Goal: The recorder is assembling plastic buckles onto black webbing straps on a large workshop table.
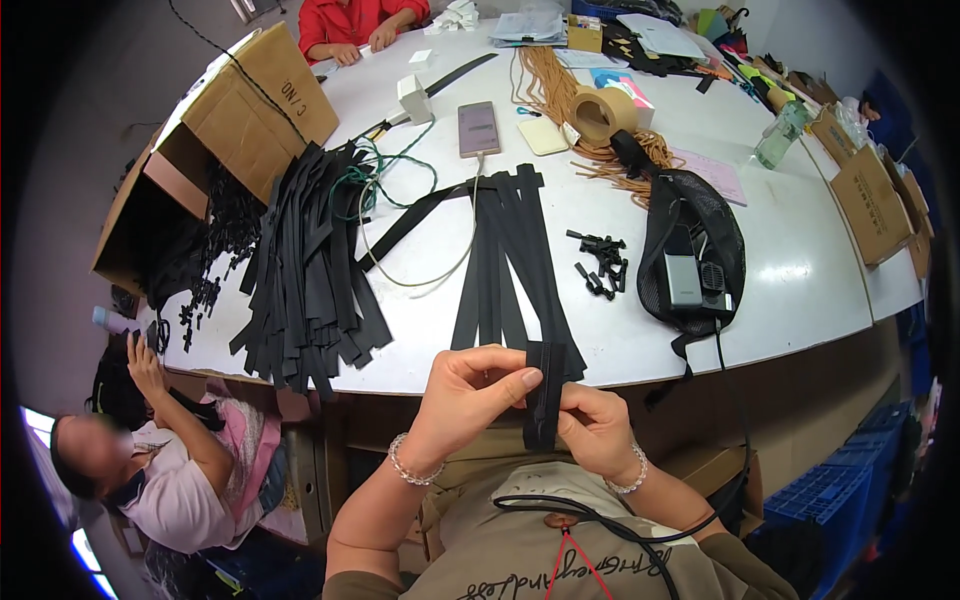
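Just past the table's near edge, my left hand (478, 392) pinches a black fabric strip (541, 420) between thumb and fingers. My right hand (598, 428) is closed on the same strip from the other side, a little lower. The strip hangs upright between them, and its lower end dangles free. Beyond my hands, several long black strips (490, 265) fan out across the table. A thicker heap of black strips (310, 270) lies to the left, some drooping over the edge. Small black parts (601, 262) form a loose pile right of the fan.
An open cardboard box (262, 95) tips over the left side. A phone (478, 130) with a white cable, a tape roll (604, 116), brown cords (548, 85) and a black mesh pouch (692, 255) lie on the white table (790, 270). Other people sit at left and far side.
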